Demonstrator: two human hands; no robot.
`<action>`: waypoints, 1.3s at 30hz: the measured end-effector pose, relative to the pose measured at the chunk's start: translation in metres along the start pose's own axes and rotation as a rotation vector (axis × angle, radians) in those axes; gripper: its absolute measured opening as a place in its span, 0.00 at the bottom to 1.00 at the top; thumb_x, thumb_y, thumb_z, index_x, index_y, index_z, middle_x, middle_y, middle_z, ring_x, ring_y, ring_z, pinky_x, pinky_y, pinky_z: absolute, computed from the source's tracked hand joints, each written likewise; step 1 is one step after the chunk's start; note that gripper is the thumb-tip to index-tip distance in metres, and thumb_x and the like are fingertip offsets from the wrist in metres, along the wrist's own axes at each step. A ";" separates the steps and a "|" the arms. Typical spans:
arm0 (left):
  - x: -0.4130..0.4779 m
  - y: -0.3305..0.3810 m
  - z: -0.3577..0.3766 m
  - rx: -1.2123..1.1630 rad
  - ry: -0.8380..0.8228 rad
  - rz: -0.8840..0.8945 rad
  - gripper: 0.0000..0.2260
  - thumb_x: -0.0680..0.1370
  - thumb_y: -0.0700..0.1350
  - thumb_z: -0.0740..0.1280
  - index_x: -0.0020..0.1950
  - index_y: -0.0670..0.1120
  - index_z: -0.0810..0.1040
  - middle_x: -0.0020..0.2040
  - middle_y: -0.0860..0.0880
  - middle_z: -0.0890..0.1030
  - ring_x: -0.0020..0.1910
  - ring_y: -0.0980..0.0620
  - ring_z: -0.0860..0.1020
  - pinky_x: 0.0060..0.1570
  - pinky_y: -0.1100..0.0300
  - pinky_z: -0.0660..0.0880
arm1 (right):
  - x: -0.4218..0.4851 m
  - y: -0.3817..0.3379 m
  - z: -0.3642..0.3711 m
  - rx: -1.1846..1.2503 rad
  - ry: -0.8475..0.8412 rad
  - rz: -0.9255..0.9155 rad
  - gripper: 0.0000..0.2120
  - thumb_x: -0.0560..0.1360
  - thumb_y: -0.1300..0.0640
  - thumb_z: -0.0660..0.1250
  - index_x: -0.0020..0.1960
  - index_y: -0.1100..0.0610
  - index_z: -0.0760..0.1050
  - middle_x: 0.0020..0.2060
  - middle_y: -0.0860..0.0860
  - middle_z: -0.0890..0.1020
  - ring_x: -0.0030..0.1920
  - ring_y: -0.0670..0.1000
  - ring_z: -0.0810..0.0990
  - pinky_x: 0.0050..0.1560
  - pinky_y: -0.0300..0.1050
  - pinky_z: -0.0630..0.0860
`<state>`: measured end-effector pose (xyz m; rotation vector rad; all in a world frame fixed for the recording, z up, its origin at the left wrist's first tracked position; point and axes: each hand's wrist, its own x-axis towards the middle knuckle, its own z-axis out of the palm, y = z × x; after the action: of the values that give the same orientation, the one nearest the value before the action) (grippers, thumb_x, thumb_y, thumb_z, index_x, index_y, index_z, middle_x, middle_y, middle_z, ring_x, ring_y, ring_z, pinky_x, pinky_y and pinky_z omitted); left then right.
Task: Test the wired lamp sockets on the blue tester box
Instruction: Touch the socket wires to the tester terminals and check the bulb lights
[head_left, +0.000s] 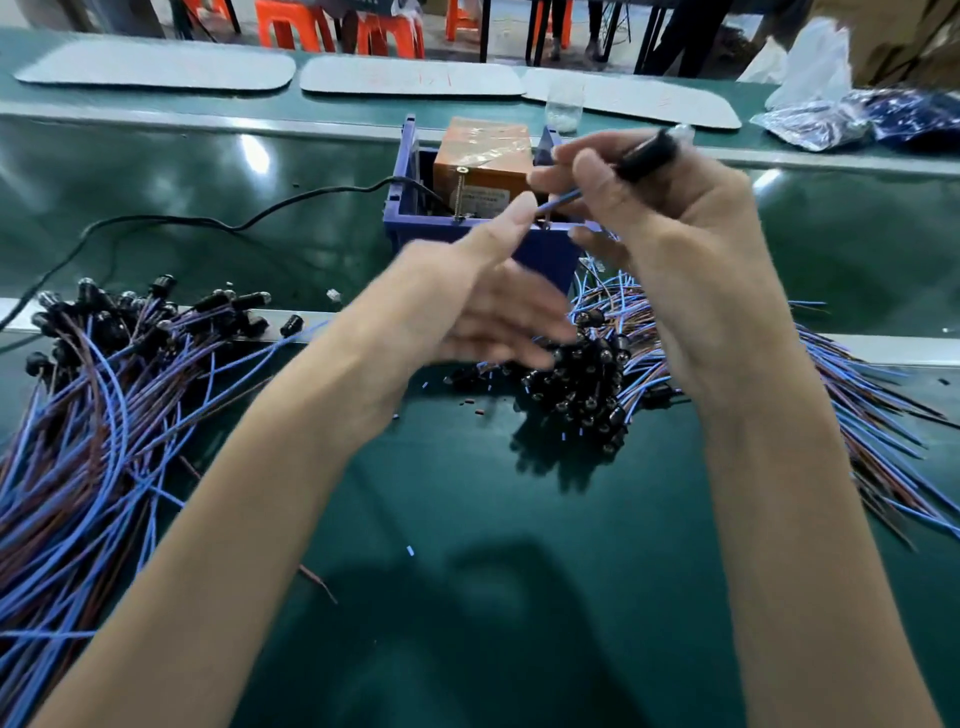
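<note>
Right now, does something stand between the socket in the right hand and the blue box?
Nothing visible blocks it. The right hand holds the socket close by the blue box; its blue wire runs down toward the front rim. The left hand is open beside that wire.

Green workbench (467, 519) under glossy glare; pale mats (156, 70) along its far edge, orange stools (296, 28) beyond

Bare forearms (249, 493), left grip (467, 291), right grip (670, 234)
</note>
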<state>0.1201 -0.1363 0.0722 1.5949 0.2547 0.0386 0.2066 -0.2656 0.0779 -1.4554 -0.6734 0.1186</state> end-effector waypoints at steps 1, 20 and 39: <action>0.001 0.000 0.000 -0.032 -0.083 -0.119 0.28 0.80 0.63 0.51 0.49 0.42 0.82 0.45 0.46 0.86 0.42 0.51 0.85 0.39 0.68 0.78 | 0.000 -0.001 0.000 0.023 0.005 -0.002 0.04 0.79 0.58 0.65 0.48 0.53 0.78 0.43 0.47 0.86 0.50 0.46 0.83 0.49 0.40 0.76; 0.018 -0.017 -0.010 -0.725 0.451 0.075 0.18 0.85 0.50 0.51 0.36 0.48 0.67 0.22 0.56 0.59 0.20 0.58 0.55 0.19 0.67 0.52 | 0.004 -0.001 -0.016 0.096 0.158 0.165 0.08 0.79 0.62 0.62 0.42 0.59 0.76 0.21 0.42 0.62 0.22 0.43 0.57 0.20 0.34 0.55; 0.015 -0.031 0.016 0.081 -0.028 -0.031 0.19 0.83 0.51 0.55 0.34 0.47 0.71 0.24 0.56 0.58 0.22 0.59 0.55 0.21 0.68 0.54 | -0.001 0.011 -0.008 -0.157 -0.065 0.247 0.03 0.73 0.58 0.72 0.45 0.57 0.83 0.20 0.41 0.70 0.21 0.41 0.64 0.23 0.28 0.59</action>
<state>0.1336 -0.1482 0.0388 1.6704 0.2622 -0.0187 0.2135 -0.2714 0.0673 -1.6891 -0.5628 0.3117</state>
